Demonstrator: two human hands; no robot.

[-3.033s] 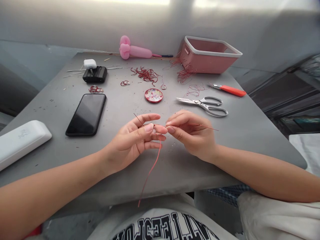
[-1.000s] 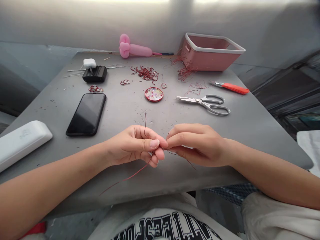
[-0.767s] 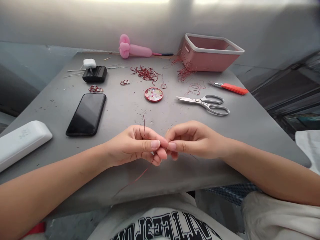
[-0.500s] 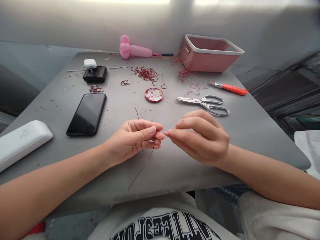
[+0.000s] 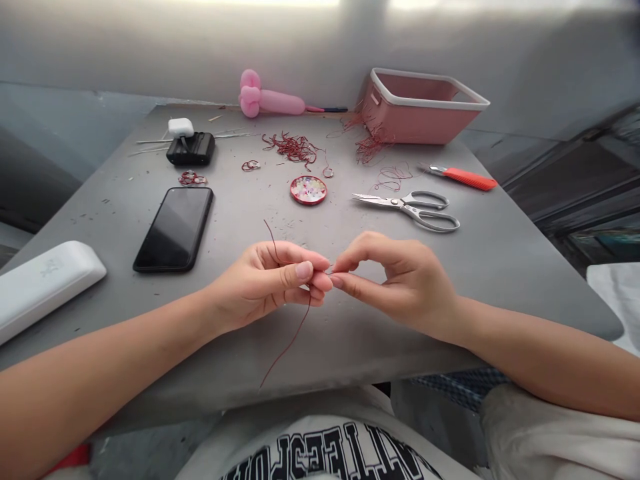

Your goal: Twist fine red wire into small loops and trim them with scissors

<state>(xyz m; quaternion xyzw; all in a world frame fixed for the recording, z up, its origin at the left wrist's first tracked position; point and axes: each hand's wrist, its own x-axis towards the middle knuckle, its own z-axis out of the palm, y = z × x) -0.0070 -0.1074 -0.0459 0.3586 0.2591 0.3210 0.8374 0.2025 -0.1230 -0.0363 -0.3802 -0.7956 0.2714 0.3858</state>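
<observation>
Red cord (image 5: 298,331) curves lengthwise down and leftward, pinched by the left hand (image 5: 273,280), the right hand's (image 5: 403,280) grip unclear.

red cord (image 5: 291,343): middle hidden by left hand (image 5: 273,283) | white object (image 5: 50,287): cut by frame's left edge

Left grip (image 5: 273,283): fingers bunched now, spread 3.0 s ago. Right grip (image 5: 400,283): rolled over in the last half second, back of hand then, thumb side now. Both farther from the body than 1.0 s ago. Red cord (image 5: 302,323): tail below left grip hangs steeper than at 1.0 s; strand past right grip gone from sight, possibly drawn in, fingertips too small to tell.
</observation>
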